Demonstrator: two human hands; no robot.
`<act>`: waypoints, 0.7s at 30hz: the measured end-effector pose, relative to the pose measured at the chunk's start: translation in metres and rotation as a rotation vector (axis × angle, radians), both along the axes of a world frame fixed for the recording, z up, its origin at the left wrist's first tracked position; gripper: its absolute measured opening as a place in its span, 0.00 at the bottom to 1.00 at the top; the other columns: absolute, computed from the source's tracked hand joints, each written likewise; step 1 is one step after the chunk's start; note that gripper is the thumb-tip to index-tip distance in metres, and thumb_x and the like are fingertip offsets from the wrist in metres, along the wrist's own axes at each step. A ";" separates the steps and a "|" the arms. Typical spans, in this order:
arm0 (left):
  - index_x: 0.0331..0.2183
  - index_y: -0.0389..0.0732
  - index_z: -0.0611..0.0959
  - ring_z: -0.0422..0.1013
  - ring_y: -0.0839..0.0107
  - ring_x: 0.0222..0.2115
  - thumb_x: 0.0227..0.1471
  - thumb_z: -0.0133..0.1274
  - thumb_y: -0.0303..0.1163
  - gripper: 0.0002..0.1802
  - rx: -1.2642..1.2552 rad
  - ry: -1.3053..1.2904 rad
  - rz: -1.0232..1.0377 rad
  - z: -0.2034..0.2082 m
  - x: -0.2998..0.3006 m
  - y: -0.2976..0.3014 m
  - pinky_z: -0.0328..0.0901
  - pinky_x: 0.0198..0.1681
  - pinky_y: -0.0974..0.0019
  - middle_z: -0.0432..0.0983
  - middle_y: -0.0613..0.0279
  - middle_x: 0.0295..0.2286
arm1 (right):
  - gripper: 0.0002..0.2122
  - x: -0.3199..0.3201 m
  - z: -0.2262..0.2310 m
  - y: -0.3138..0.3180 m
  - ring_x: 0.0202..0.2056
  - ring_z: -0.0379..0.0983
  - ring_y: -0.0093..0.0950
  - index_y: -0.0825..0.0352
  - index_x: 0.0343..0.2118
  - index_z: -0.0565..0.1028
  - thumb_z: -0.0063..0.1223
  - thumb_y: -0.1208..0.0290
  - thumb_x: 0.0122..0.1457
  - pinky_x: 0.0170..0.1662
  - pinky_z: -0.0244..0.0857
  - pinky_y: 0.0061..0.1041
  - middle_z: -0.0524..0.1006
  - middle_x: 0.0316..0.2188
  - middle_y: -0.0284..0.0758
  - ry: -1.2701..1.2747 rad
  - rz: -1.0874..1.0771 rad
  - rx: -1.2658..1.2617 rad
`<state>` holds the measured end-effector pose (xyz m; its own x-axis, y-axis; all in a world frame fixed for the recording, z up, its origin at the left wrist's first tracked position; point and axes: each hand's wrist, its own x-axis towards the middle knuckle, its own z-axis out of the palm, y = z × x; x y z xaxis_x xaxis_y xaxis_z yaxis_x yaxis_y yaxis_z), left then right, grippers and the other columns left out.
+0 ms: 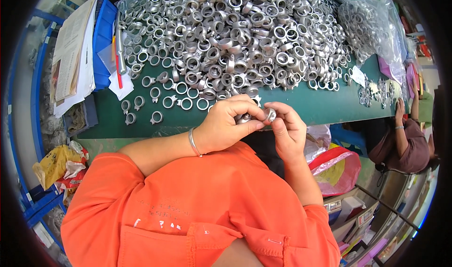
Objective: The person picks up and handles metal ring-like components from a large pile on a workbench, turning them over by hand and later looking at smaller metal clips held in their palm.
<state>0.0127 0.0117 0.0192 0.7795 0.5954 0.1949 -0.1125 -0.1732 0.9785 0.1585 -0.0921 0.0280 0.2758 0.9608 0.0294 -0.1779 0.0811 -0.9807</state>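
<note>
At the table's near edge, my two hands meet in front of my chest. A small silver metal ring with a lug is pinched between the fingertips of my right hand. My left hand, with a bangle at its wrist, is closed, and its thumb and forefinger reach to that same ring. Another metal ring shows partly inside the curl of my left fingers. Just beyond my hands lies a large heap of similar metal rings, with several loose ones at its left front.
The green table carries the heap. At its left stand a blue tray, papers and a red pen. Clear plastic bags of parts sit at the far right. A co-worker works to the right, beside smaller parts.
</note>
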 end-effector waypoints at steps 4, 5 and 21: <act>0.37 0.36 0.75 0.69 0.78 0.22 0.48 0.54 0.23 0.11 -0.617 0.103 -0.001 0.014 -0.001 -0.003 0.62 0.20 0.80 0.73 0.64 0.27 | 0.17 0.001 -0.005 0.002 0.35 0.70 0.22 0.73 0.43 0.68 0.56 0.83 0.49 0.38 0.67 0.19 0.69 0.38 0.38 -0.233 -0.143 0.149; 0.39 0.36 0.73 0.70 0.77 0.20 0.52 0.50 0.28 0.12 -0.739 0.114 -0.064 0.008 0.000 -0.003 0.62 0.16 0.80 0.73 0.63 0.27 | 0.17 -0.001 -0.007 0.004 0.35 0.71 0.25 0.72 0.39 0.70 0.59 0.84 0.44 0.36 0.68 0.21 0.67 0.41 0.42 -0.365 -0.219 0.233; 0.29 0.38 0.73 0.73 0.66 0.25 0.49 0.51 0.29 0.06 -1.337 -0.101 -0.100 0.009 -0.018 0.006 0.65 0.15 0.74 0.70 0.60 0.23 | 0.08 0.010 -0.026 0.045 0.28 0.69 0.28 0.69 0.30 0.73 0.57 0.81 0.44 0.31 0.63 0.24 0.71 0.28 0.36 -0.911 -0.210 0.003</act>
